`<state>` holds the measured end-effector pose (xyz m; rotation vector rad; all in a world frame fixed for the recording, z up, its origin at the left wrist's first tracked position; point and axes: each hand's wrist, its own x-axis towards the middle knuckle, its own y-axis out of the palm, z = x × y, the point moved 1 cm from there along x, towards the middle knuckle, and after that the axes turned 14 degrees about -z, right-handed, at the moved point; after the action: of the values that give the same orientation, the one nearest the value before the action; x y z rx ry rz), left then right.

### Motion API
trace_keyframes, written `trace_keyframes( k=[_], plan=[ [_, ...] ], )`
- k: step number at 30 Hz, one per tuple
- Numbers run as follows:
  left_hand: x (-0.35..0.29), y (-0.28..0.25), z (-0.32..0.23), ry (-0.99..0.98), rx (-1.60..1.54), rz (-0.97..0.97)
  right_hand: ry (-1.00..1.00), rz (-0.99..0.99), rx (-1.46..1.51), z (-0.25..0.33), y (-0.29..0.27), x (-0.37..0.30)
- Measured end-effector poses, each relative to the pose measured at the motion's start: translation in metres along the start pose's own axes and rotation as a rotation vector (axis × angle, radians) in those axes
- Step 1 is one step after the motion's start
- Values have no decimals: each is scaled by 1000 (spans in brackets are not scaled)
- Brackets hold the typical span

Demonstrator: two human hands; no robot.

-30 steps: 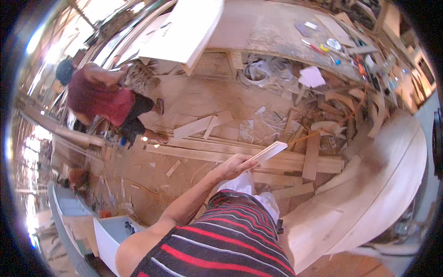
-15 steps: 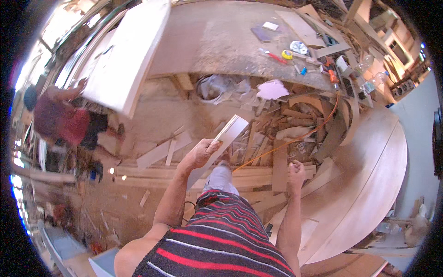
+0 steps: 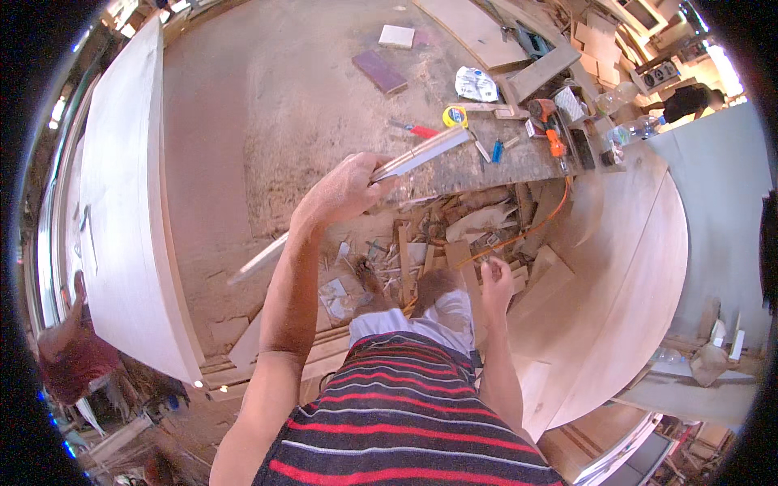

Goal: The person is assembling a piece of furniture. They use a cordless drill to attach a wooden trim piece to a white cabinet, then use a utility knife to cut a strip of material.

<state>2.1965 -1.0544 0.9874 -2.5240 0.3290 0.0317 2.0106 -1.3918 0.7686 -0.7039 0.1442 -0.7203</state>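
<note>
My left hand (image 3: 354, 188) is closed around a long, narrow wooden board (image 3: 429, 154). The board slants over the near edge of the workbench (image 3: 308, 89), its far end close to a yellow tape measure (image 3: 454, 117). Its other end shows beyond my left forearm. My right hand (image 3: 496, 279) hangs lower, in front of my right thigh, with the fingers curled together. Whatever those fingers may hold is too small to make out. Beside the tape measure lie a red-handled tool (image 3: 423, 131) and a small blue object (image 3: 497, 151).
An orange power tool (image 3: 554, 139) with an orange cord sits at the bench's right edge. Wood scraps (image 3: 486, 219) litter the floor by my feet. A large rounded wooden panel (image 3: 620, 300) stands right, a pale panel (image 3: 121, 186) left, with another person (image 3: 73, 356) beside it.
I have come closer to the bench. My left hand has carried the board up and forward over the bench edge. My right hand stays low, fingers still curled.
</note>
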Motion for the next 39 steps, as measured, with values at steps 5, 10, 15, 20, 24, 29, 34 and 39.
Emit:
trace_keyframes(
  k=[5,10,15,20,24,29,34,39],
  plan=[
    [74,17,69,228,243,72,-220,31,88,103,78,96],
    [102,47,112,102,430,259,-585,49,64,143,174,189],
    [100,73,174,0,474,242,-863,323,-130,186,240,212],
    [123,89,194,170,573,230,-857,479,-312,180,261,229],
    [130,103,167,201,647,273,-580,379,-56,180,205,235],
    [129,120,180,119,675,116,-490,493,-100,163,145,173],
    [133,123,161,134,681,10,-411,610,-405,181,131,112],
    [124,127,161,144,671,-21,-389,600,-611,212,143,90]
  ],
)
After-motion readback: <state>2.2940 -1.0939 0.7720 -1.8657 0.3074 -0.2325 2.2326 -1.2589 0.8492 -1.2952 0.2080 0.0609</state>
